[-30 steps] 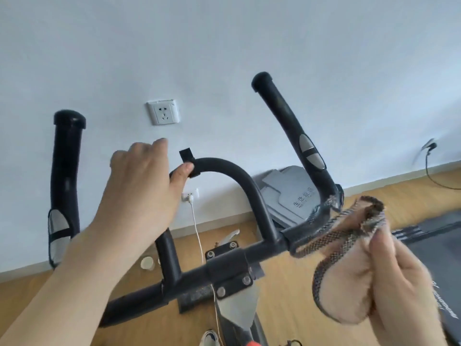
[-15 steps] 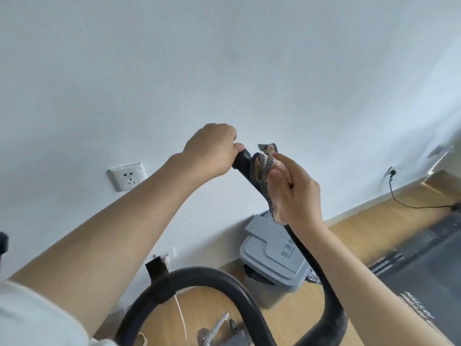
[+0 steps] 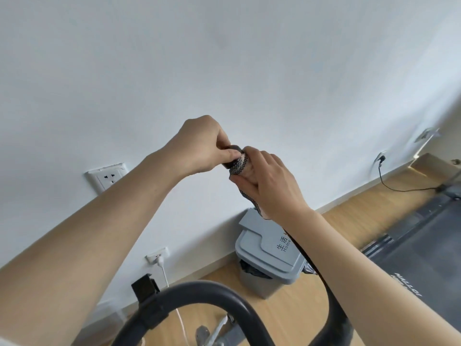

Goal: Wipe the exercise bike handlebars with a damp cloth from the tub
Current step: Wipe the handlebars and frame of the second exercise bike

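The black right handlebar [image 3: 314, 273] of the exercise bike rises from the lower right to its tip near the frame's middle. My left hand [image 3: 203, 146] grips that tip from the left. Just below it my right hand [image 3: 270, 181] is wrapped around the bar with the cloth [image 3: 239, 164], a pinkish cloth with a grey-and-white patterned edge, pressed against the bar. A strip of the cloth hangs below my right hand along the bar. The curved centre loop of the handlebars [image 3: 199, 294] arches across the bottom. The tub is out of sight.
A grey lidded bin [image 3: 268, 255] stands by the white wall on the wooden floor. Two wall sockets [image 3: 107, 177] sit on the left, the lower one with a white cable plugged in. A dark treadmill [image 3: 424, 233] lies at the right with a black cord.
One second ago my left hand rested on the centre loop and my right held the cloth loose. Both hands have since moved up to the right bar's tip, and the cloth now wraps it tighter.
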